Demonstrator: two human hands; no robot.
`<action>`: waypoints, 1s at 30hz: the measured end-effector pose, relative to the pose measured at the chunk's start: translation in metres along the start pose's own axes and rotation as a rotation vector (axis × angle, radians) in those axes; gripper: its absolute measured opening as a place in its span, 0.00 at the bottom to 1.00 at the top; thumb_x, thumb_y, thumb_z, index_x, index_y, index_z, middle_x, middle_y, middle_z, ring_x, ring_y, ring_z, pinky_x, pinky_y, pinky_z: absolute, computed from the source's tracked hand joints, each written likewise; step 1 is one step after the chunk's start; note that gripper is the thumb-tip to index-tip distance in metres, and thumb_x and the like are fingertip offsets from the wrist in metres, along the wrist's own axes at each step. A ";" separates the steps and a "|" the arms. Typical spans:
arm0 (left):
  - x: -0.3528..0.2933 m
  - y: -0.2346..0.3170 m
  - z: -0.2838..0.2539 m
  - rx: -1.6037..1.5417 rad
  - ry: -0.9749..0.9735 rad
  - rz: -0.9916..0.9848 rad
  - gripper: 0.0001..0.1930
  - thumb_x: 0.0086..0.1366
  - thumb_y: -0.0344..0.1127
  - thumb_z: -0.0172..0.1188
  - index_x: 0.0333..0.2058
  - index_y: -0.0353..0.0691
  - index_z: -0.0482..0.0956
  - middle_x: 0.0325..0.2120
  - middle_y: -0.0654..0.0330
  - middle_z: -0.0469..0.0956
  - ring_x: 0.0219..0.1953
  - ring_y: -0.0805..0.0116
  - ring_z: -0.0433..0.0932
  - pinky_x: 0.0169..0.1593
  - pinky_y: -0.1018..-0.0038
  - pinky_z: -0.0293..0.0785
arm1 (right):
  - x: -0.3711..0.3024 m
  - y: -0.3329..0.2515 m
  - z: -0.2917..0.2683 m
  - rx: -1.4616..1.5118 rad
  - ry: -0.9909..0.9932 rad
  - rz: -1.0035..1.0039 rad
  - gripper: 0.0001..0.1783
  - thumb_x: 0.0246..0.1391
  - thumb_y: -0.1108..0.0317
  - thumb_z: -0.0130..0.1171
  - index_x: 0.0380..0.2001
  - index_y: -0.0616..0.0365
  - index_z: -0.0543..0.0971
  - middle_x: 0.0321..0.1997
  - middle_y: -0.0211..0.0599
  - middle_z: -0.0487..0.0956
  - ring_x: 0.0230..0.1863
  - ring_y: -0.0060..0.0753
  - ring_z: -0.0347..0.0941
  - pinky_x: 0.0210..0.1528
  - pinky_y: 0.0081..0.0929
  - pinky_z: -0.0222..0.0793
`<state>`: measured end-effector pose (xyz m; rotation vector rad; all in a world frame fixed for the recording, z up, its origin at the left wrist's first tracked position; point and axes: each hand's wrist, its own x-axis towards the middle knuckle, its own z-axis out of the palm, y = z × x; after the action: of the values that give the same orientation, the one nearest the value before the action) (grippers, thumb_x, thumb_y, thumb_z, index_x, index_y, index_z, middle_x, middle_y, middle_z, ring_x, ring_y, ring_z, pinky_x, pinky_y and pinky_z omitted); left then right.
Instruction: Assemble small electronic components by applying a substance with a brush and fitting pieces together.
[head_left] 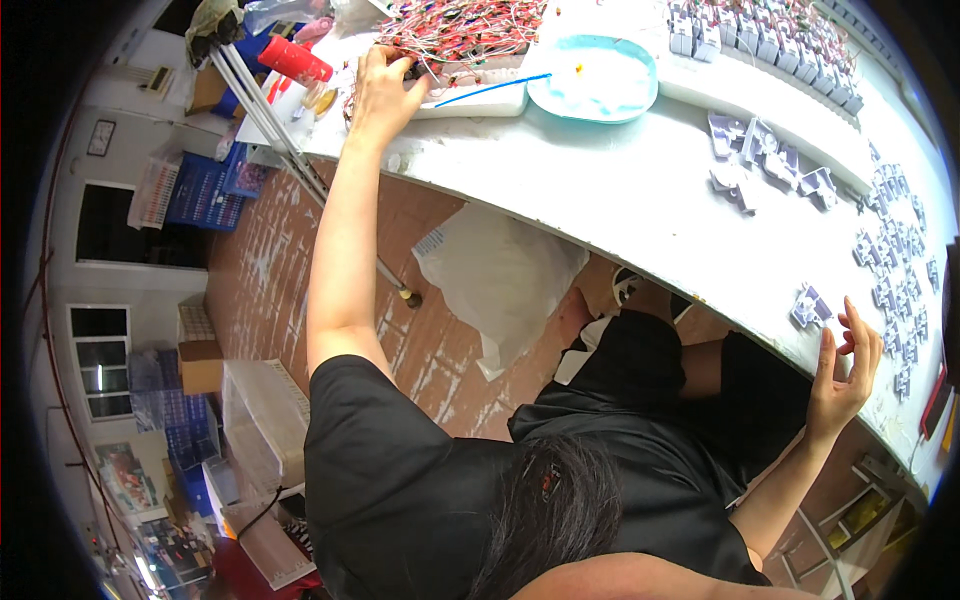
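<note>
My left hand [383, 97] reaches to the far left of the table, over a heaped pile of small red parts with thin wires [470, 30]. Its fingers bend down at the pile's edge and the thumb stands apart from them; a small dark thing shows in the gap, too unclear to name. At the table's right front, my right hand [848, 372] is raised with fingers apart and nothing in it. Just beyond its fingertips lies a single small grey plastic part [810, 305], apart from the others.
A light-blue dish [593, 112] with white contents stands beside the pile, a blue stick [490, 90] resting on its rim. Loose grey parts [775, 160] lie farther right. Small grey boxes [760, 45] stand in rows at the back. A red cylinder [296, 60] lies far left.
</note>
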<state>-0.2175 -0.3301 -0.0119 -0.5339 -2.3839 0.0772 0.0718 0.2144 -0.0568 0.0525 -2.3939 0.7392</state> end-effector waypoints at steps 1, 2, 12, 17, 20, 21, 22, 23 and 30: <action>0.001 0.000 0.001 0.020 -0.013 -0.004 0.17 0.54 0.36 0.70 0.41 0.35 0.85 0.45 0.52 0.74 0.51 0.52 0.70 0.55 0.61 0.69 | 0.000 -0.001 0.000 -0.010 0.001 -0.003 0.22 0.55 0.76 0.65 0.54 0.58 0.80 0.44 0.37 0.79 0.42 0.27 0.70 0.40 0.21 0.64; 0.003 -0.001 0.001 0.021 -0.013 -0.004 0.17 0.54 0.36 0.70 0.41 0.35 0.85 0.45 0.52 0.74 0.51 0.52 0.70 0.55 0.61 0.69 | 0.000 -0.001 0.001 -0.008 0.002 -0.004 0.22 0.55 0.76 0.65 0.54 0.58 0.80 0.44 0.37 0.79 0.42 0.27 0.70 0.40 0.21 0.64; -0.010 0.000 -0.022 -0.066 0.048 0.018 0.10 0.50 0.37 0.70 0.32 0.43 0.84 0.34 0.59 0.77 0.45 0.59 0.74 0.51 0.64 0.68 | -0.001 -0.003 0.000 -0.039 -0.020 0.014 0.22 0.53 0.77 0.66 0.53 0.58 0.81 0.42 0.36 0.79 0.42 0.28 0.72 0.40 0.22 0.65; -0.018 0.002 -0.028 -0.358 -0.027 -0.257 0.11 0.53 0.35 0.70 0.34 0.40 0.82 0.34 0.60 0.81 0.40 0.65 0.78 0.47 0.67 0.72 | -0.003 -0.003 -0.002 -0.052 -0.025 0.037 0.23 0.52 0.77 0.66 0.53 0.58 0.81 0.42 0.36 0.79 0.43 0.28 0.72 0.40 0.22 0.65; -0.025 -0.018 -0.023 -0.888 0.032 -0.526 0.13 0.64 0.29 0.62 0.46 0.32 0.75 0.35 0.54 0.82 0.37 0.69 0.82 0.43 0.74 0.78 | -0.001 -0.002 -0.001 -0.044 -0.016 0.006 0.23 0.52 0.77 0.66 0.53 0.58 0.81 0.42 0.36 0.80 0.42 0.28 0.72 0.39 0.22 0.65; -0.025 -0.021 -0.024 -1.070 0.034 -0.562 0.12 0.66 0.29 0.60 0.46 0.32 0.75 0.37 0.53 0.82 0.39 0.66 0.82 0.47 0.72 0.78 | -0.001 -0.002 -0.001 -0.042 -0.021 0.000 0.23 0.52 0.77 0.66 0.53 0.58 0.81 0.42 0.36 0.80 0.42 0.28 0.72 0.39 0.22 0.66; -0.024 -0.023 -0.025 -1.252 0.036 -0.597 0.10 0.68 0.29 0.57 0.46 0.32 0.75 0.39 0.52 0.82 0.41 0.63 0.83 0.50 0.70 0.78 | 0.000 -0.002 -0.001 -0.040 -0.026 -0.006 0.23 0.52 0.77 0.66 0.53 0.58 0.81 0.42 0.36 0.80 0.42 0.28 0.73 0.39 0.22 0.66; -0.023 -0.025 -0.024 -1.252 0.036 -0.595 0.10 0.68 0.29 0.57 0.46 0.32 0.75 0.39 0.52 0.82 0.41 0.63 0.83 0.50 0.70 0.78 | 0.000 -0.002 -0.001 -0.040 -0.024 -0.005 0.23 0.52 0.77 0.66 0.53 0.58 0.81 0.42 0.36 0.80 0.42 0.28 0.73 0.39 0.22 0.66; -0.025 -0.027 -0.034 -1.632 0.020 -0.729 0.13 0.69 0.32 0.55 0.49 0.30 0.72 0.38 0.50 0.81 0.42 0.59 0.82 0.51 0.62 0.81 | -0.002 -0.001 -0.001 -0.057 -0.013 -0.013 0.22 0.53 0.77 0.66 0.53 0.57 0.81 0.41 0.36 0.80 0.42 0.28 0.73 0.39 0.22 0.66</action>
<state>-0.1881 -0.3679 0.0044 -0.2405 -1.9614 -2.2181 0.0738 0.2134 -0.0565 0.0499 -2.4237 0.6666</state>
